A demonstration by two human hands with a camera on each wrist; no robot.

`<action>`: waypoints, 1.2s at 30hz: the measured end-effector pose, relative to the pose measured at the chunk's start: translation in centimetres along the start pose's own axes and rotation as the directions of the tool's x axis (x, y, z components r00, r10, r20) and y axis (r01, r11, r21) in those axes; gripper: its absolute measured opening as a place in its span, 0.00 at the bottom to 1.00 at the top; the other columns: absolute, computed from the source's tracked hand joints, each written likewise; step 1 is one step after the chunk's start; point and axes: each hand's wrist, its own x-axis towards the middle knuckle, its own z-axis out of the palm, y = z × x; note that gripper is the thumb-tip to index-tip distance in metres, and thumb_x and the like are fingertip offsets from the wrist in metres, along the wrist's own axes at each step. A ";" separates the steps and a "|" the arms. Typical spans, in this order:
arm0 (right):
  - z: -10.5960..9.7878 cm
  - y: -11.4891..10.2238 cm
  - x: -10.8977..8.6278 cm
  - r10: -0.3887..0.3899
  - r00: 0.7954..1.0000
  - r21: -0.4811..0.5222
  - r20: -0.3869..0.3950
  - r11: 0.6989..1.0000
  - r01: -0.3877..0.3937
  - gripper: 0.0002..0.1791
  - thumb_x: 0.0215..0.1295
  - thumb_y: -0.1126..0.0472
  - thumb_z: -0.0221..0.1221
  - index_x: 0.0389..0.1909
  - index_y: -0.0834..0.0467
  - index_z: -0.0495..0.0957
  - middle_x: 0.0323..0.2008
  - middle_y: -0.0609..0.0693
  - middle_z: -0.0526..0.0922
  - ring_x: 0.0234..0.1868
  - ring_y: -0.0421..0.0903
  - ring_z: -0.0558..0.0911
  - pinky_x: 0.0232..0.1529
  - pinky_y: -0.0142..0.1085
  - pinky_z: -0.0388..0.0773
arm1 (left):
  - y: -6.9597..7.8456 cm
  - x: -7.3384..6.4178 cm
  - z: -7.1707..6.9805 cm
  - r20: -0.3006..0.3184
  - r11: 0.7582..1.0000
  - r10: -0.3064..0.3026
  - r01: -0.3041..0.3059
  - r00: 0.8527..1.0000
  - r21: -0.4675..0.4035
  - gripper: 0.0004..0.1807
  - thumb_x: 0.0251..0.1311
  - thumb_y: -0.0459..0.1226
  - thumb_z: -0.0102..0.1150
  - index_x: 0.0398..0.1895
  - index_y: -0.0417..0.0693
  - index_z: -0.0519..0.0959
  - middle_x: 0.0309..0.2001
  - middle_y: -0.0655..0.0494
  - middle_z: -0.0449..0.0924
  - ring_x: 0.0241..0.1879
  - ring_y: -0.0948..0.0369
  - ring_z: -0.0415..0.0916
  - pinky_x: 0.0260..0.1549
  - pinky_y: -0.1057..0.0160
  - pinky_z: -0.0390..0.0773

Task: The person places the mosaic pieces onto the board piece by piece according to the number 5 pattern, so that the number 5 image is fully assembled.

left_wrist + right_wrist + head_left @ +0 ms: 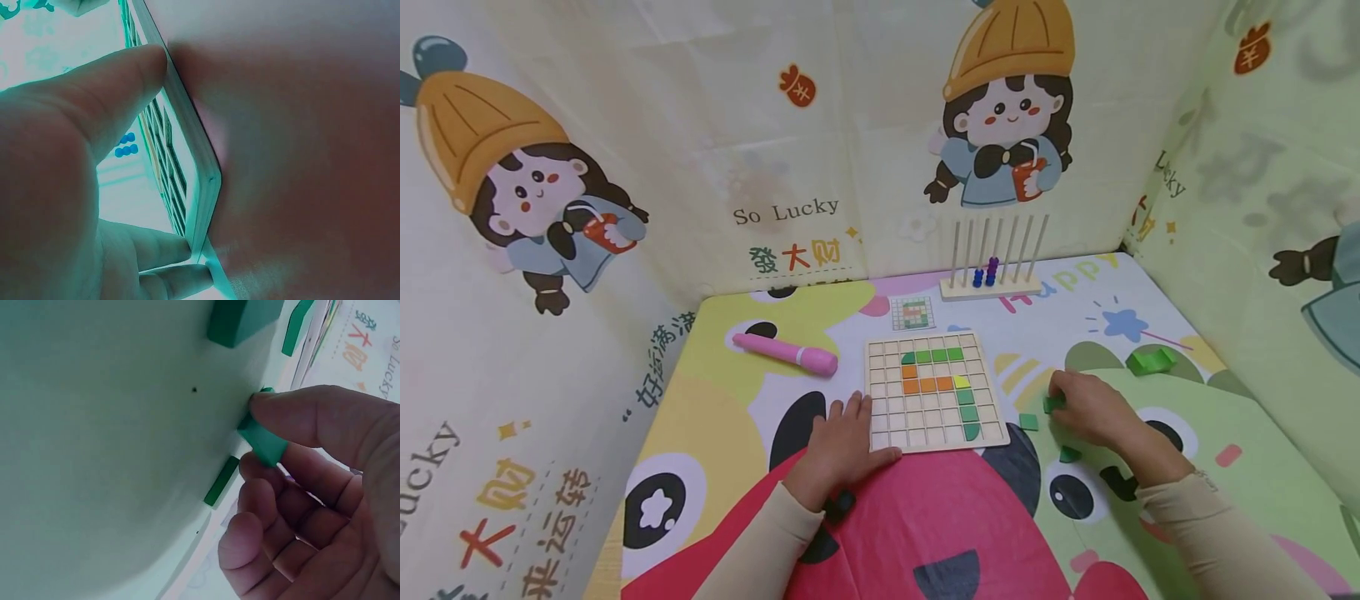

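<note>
Head view: the left hand point(837, 446) is resting at the near left corner of a square pale-wood grid board point(887, 417), fingers fairly straight and spread, gripping nothing. Flat green, orange and yellow tiles point(928, 384) are lying in the board's cells, making an S-like line. Right of the board, the right hand point(1093, 410) is pinching a small flat green tile point(1052, 406) low over the printed worktop point(1225, 533). A loose green square tile point(1028, 422) is lying between that hand and the board; a dark green piece with a curved edge point(1070, 454) is lying on the hand's near side. Further right, a cluster of green pieces point(1152, 361) is sitting apart. Behind the board: a small patterned card point(912, 313) and a wooden rod rack with blue and purple beads point(991, 287).

Left wrist view: thumb and two fingers are touching or nearly touching the board's edge, well apart from each other.

Right wrist view: thumb and index finger are closing on the tile; the other fingers are curling loosely. More green pieces are lying nearby.
</note>
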 end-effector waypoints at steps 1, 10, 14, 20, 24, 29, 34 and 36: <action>0.1 0.0 0.0 -0.004 1.000 0.008 -0.002 1.000 0.004 0.09 0.56 0.65 0.68 0.35 0.58 0.78 0.31 0.49 0.80 0.31 0.47 0.76 0.34 0.46 0.76 | 0.0 0.0 0.0 0.001 1.000 -0.001 0.001 1.000 0.000 0.59 0.52 0.68 0.68 0.79 0.42 0.61 0.76 0.42 0.64 0.70 0.43 0.65 0.56 0.38 0.76; 0.6 -1.0 0.2 -0.099 0.994 0.105 -0.036 0.989 0.103 0.08 0.60 0.67 0.69 0.35 0.56 0.79 0.30 0.44 0.81 0.32 0.42 0.77 0.37 0.42 0.77 | 0.1 0.0 0.0 0.008 1.000 0.000 0.000 1.000 0.002 0.59 0.52 0.68 0.68 0.80 0.43 0.61 0.76 0.42 0.64 0.70 0.43 0.65 0.56 0.38 0.76; 0.6 -2.4 0.8 -0.101 0.995 0.196 0.013 0.976 0.097 0.07 0.64 0.66 0.68 0.37 0.55 0.79 0.30 0.43 0.80 0.33 0.41 0.75 0.36 0.39 0.75 | 0.1 0.0 0.0 0.009 1.000 0.002 -0.002 1.000 -0.001 0.59 0.52 0.68 0.67 0.80 0.43 0.60 0.76 0.43 0.63 0.70 0.43 0.65 0.56 0.38 0.76; 1.2 -5.3 2.1 -0.134 0.986 0.278 0.096 0.955 0.103 0.04 0.69 0.64 0.64 0.40 0.55 0.79 0.31 0.44 0.80 0.33 0.41 0.75 0.34 0.36 0.75 | 0.1 0.1 0.0 0.001 1.000 0.002 -0.002 1.000 0.012 0.59 0.52 0.68 0.67 0.80 0.43 0.61 0.76 0.42 0.64 0.70 0.43 0.65 0.56 0.38 0.77; 1.9 -7.3 3.0 -0.207 0.970 0.295 0.124 0.942 0.163 0.03 0.71 0.64 0.63 0.41 0.55 0.78 0.32 0.42 0.79 0.34 0.41 0.76 0.37 0.36 0.75 | 0.0 0.2 -0.1 0.003 1.000 0.000 0.000 1.000 0.014 0.60 0.53 0.69 0.66 0.80 0.43 0.60 0.76 0.43 0.63 0.70 0.42 0.65 0.56 0.38 0.77; 2.9 -9.4 3.7 -0.277 0.950 0.279 0.145 0.933 0.229 0.03 0.70 0.65 0.63 0.39 0.53 0.79 0.31 0.40 0.78 0.35 0.40 0.76 0.40 0.36 0.75 | 0.0 0.2 0.0 0.007 1.000 -0.004 0.004 1.000 0.010 0.59 0.53 0.69 0.66 0.80 0.43 0.61 0.76 0.43 0.64 0.70 0.43 0.65 0.56 0.38 0.77; 3.7 -10.7 4.0 -0.302 0.939 0.289 0.167 0.925 0.247 0.04 0.69 0.65 0.63 0.38 0.53 0.80 0.31 0.40 0.78 0.36 0.39 0.76 0.38 0.34 0.75 | 0.0 0.1 0.0 0.008 1.000 -0.005 0.005 1.000 0.009 0.59 0.53 0.69 0.66 0.80 0.43 0.61 0.76 0.43 0.64 0.70 0.43 0.65 0.56 0.38 0.77; 3.8 -11.0 4.0 -0.296 0.939 0.283 0.172 0.928 0.241 0.03 0.69 0.64 0.63 0.38 0.52 0.80 0.31 0.40 0.78 0.34 0.38 0.76 0.36 0.33 0.76 | 0.1 0.1 0.1 0.008 1.000 -0.004 0.004 1.000 0.006 0.59 0.53 0.69 0.66 0.80 0.43 0.61 0.76 0.43 0.64 0.70 0.42 0.65 0.56 0.38 0.76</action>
